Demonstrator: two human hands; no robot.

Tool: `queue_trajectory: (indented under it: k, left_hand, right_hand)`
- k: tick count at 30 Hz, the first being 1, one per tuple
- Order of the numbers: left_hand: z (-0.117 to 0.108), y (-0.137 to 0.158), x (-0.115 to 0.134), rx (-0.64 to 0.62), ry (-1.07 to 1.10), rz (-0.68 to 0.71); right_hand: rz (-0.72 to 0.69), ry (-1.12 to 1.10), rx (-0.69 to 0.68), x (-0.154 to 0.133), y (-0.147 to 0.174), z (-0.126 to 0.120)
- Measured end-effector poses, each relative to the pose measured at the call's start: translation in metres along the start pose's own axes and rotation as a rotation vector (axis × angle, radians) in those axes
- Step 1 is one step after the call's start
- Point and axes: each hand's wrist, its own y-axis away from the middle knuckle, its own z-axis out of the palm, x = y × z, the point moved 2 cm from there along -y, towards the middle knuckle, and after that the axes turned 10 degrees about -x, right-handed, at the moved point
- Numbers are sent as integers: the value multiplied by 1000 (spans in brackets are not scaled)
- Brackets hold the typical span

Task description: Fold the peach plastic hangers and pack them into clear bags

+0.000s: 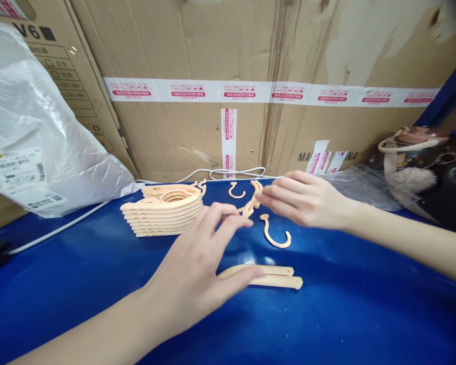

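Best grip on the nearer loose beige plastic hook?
I'd likely pinch the slim shank of the beige curved plastic hook, just below its widened head, from above: it lies flat on the glossy blue tabletop, and that stretch is nearly straight.

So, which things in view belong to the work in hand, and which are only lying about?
Probably belonging:
stacked peach plastic hanger pieces
loose peach plastic hooks
two peach plastic strips
small peach plastic pieces between left hand and right hand

Probably lying about:
white plastic parcel bag
thin white cable
large brown cardboard boxes
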Motion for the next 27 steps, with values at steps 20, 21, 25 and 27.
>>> queue_trajectory:
  k: [20,21,25,27]
  left_hand:
    - [25,-9,-27,-179,543,-300]
    - [25,-9,-26,-179,526,-307]
    - [28,-9,-26,-190,493,-316]
    - [30,-8,-27,-184,481,-314]
  right_hand:
    - [323,-444,-24,-54,6,0]
    - [328,-468,-37,-55,5,0]
    - [361,-588,-91,-58,5,6]
    - [368,-624,-120,-59,6,9]
